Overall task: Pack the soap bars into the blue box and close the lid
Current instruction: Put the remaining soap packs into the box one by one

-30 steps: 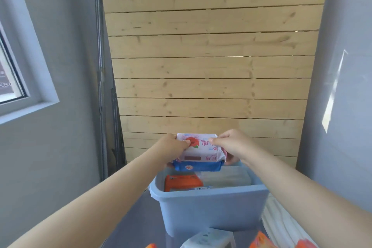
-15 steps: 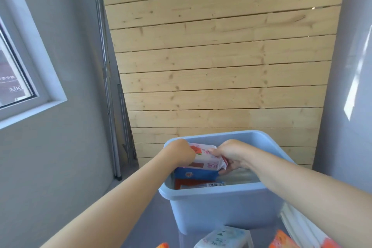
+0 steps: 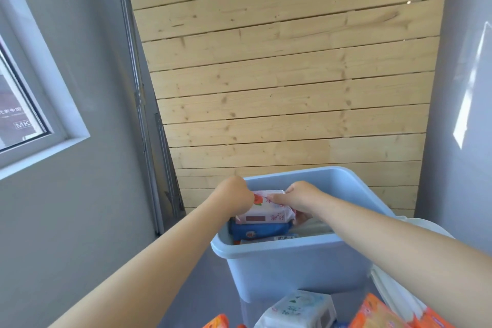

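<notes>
- Both hands reach into the blue box (image 3: pixel 292 271) and grasp the same pink-and-white soap bar (image 3: pixel 266 209).
- The left hand (image 3: pixel 234 194) curls round the bar's left end; its fingertips are hidden behind the knuckles.
- The right hand (image 3: pixel 298 198) pinches the right end, thumb on top, fingers under the wrapper.
- The pink bar sits inside the box, below the rim, resting on a blue bar (image 3: pixel 259 230).
- Beneath the blue bar a pack with a barcode (image 3: pixel 282 237) shows at the near wall, and a pale pack (image 3: pixel 316 229) lies to its right.
- The box stands open on the grey counter (image 3: pixel 207 287), before a wooden plank wall (image 3: pixel 279 88).
- A white lid (image 3: pixel 391 290) lies just right of the box, partly under the right forearm.
- Near the bottom edge, outside the box, lie a white-green bar (image 3: pixel 295 309) and orange bars (image 3: pixel 372 311).
- A window (image 3: pixel 24 114) is set in the grey wall on the left.
</notes>
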Tool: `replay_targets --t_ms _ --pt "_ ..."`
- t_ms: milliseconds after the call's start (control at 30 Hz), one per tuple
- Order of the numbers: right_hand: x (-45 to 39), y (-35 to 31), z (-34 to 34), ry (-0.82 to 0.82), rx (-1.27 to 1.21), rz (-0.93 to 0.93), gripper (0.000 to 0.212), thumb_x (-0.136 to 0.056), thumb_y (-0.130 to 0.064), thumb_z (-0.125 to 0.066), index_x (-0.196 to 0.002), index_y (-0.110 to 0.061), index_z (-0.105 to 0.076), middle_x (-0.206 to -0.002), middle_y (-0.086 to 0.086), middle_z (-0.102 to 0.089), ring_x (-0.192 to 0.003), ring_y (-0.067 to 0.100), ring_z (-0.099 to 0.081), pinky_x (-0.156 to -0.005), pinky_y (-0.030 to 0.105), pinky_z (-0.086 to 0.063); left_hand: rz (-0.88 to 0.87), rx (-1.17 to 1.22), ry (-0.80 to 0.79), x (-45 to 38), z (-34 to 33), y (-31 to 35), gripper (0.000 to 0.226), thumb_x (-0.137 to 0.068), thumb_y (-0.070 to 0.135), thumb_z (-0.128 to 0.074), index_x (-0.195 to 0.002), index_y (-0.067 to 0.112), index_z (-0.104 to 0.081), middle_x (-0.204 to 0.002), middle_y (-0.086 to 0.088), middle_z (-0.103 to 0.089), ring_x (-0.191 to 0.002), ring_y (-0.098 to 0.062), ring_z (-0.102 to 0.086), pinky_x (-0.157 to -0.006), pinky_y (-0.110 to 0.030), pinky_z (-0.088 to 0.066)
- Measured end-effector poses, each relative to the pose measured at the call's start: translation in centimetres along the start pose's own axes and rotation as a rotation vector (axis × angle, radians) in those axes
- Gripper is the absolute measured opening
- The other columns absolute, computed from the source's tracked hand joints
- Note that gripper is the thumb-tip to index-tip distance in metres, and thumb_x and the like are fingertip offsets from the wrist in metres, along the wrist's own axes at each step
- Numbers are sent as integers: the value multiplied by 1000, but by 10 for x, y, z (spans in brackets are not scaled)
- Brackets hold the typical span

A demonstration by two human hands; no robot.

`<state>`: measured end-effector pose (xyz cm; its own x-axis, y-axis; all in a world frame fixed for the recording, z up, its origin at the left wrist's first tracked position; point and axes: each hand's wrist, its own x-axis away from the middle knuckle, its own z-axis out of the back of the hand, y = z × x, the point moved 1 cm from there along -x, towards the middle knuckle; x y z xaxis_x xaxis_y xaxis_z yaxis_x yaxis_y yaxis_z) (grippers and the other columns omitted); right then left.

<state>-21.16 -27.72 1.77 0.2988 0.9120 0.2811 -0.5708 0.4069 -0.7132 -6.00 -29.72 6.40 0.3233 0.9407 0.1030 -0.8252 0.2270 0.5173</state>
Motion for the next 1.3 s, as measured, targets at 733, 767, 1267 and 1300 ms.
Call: replay_targets --t_ms 733,767,1267,1300 --pt "9 2 -5 -61 60 86 47 -84 -54 -53 -94 -8 -57 -85 8 -66 -70 26 -67 -73 31 -56 -98 -141 -96 12 -27 -19 45 -92 20 -33 -135 19 -44 -135 -3 -51 -108 -21 -50 -80 -24 -36" --pt "12 1 -4 -40 69 88 45 -83 -55 -53 -95 -11 -55 -84 7 -66 -72 26 -69 -71 29 -55 -126 -127 -78 14 -28 -20 44 -93 18 -32 -135 18 -41 -145 -5 -41 -122 -23 -44 -86 -24 -34" --pt "167 22 8 448 31 556 19 -87 -27 -60 -104 -21 -65 -90 -14 -59 -88 3 -56 -78 19 -43 -471 226 450 155 -22 -30 32 -90 16 -50 -119 23 -60 -115 13 -55 -94 -4 -49 -80 -2 -33" --pt "177 28 3 445 31 575 18 -86 -25 -60 -103 -21 -65 -90 -15 -59 -89 1 -55 -78 16 -41 -459 228 460 168 -26 -34 31 -89 15 -52 -116 23 -61 -110 15 -55 -93 -8 -51 -84 -10 -36"
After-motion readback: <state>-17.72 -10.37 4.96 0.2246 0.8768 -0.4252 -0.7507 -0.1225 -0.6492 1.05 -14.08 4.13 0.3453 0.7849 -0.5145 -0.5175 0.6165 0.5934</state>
